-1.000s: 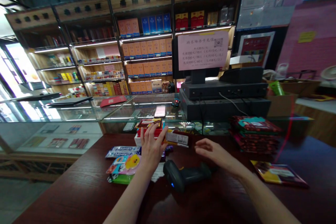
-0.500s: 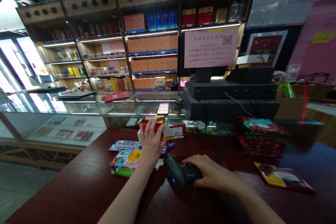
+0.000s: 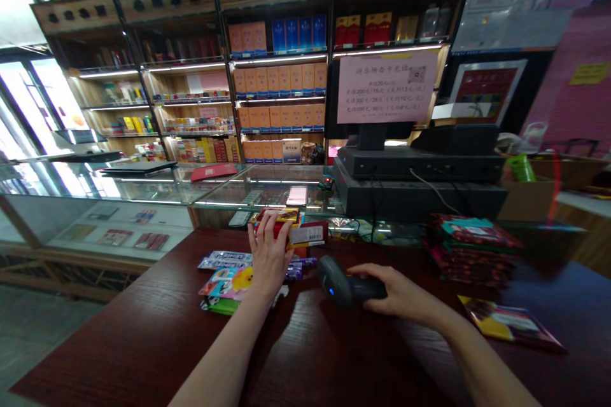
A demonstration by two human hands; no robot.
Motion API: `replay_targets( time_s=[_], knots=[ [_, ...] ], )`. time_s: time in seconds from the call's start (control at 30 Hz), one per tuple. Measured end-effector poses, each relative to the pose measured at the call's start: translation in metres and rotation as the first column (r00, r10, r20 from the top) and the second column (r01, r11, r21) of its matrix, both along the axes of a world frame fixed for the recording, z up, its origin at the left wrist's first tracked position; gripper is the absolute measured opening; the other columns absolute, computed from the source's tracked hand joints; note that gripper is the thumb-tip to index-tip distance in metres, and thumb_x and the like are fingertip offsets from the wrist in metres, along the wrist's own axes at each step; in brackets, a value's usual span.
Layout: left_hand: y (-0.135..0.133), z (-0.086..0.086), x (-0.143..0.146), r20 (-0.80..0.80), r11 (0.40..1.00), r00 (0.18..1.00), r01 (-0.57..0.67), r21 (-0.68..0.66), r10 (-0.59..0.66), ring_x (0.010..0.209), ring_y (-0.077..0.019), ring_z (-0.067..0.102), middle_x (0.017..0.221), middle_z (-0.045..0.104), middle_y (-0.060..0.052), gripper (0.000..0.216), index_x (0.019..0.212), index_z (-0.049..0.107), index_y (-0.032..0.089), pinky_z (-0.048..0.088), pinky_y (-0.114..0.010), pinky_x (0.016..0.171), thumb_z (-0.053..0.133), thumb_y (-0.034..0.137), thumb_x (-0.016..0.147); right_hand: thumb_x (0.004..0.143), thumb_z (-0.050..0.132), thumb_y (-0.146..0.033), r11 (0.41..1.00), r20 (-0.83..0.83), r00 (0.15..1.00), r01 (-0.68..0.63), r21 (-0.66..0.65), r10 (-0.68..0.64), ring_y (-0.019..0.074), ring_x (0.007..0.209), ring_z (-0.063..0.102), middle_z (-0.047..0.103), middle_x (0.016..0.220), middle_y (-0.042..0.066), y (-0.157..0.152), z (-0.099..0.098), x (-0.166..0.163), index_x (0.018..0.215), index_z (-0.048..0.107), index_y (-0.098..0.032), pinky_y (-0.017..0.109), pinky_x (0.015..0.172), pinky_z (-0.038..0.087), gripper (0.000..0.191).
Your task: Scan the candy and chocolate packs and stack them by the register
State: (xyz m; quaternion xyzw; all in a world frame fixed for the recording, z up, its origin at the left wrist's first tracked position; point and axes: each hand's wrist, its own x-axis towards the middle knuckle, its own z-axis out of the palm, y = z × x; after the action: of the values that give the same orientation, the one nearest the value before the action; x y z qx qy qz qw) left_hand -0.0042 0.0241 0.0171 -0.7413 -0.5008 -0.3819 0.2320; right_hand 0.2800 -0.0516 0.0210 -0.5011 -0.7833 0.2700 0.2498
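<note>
Head view: right hand point(image 3: 394, 294) grips scanner point(image 3: 337, 283) over tabletop point(image 3: 310, 356); left hand point(image 3: 271, 257) grasps packet point(image 3: 324, 231) near scanner's head, label point(image 3: 308, 235) exposed. Judged midway: both taken up, scanner and label not yet together; other packets point(image 3: 224, 284) lie left.

Holds a scanner point(image 3: 337, 281) in the right hand point(image 3: 394, 292), has packets point(image 3: 226, 286) just left of the left hand point(image 3: 271, 259), a pack point(image 3: 309, 235) by its fingers to the right, stacked bags point(image 3: 472, 248) right of and beyond the right hand, a till point(image 3: 420, 168) farther behind
</note>
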Motion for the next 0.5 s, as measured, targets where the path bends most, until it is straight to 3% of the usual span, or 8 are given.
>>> replay_targets(
  time_s=[0.3, 0.5],
  knots=[
    [0.000, 0.000, 0.000, 0.012, 1.000, 1.000, -0.002, -0.001, 0.002, 0.144, -0.0359, 0.033, 0.150, 0.044, -0.017, 0.068, 0.134, 0.054, 0.024, 0.017, -0.062, 0.119, 0.077, 0.013, 0.071, 0.070, 0.069, -0.026, 0.988, -0.117, 0.992, 0.029, -0.154, -0.048, 0.0271, 0.103, 0.064, 0.072, 0.111, 0.002, -0.014, 0.033, 0.007, 0.120, 0.067, -0.025, 0.035, 0.093, 0.046, 0.050],
    [0.001, -0.002, 0.000, 0.005, 1.000, 1.000, -0.015, 0.002, 0.015, 0.144, -0.0359, 0.035, 0.150, 0.043, -0.017, 0.067, 0.134, 0.055, 0.025, 0.019, -0.063, 0.119, 0.076, 0.013, 0.071, 0.069, 0.072, -0.025, 0.986, -0.108, 0.993, 0.036, -0.164, -0.054, 0.0269, 0.102, 0.064, 0.072, 0.108, 0.000, -0.017, 0.036, 0.013, 0.119, 0.068, -0.026, 0.034, 0.091, 0.046, 0.050]
  ],
)
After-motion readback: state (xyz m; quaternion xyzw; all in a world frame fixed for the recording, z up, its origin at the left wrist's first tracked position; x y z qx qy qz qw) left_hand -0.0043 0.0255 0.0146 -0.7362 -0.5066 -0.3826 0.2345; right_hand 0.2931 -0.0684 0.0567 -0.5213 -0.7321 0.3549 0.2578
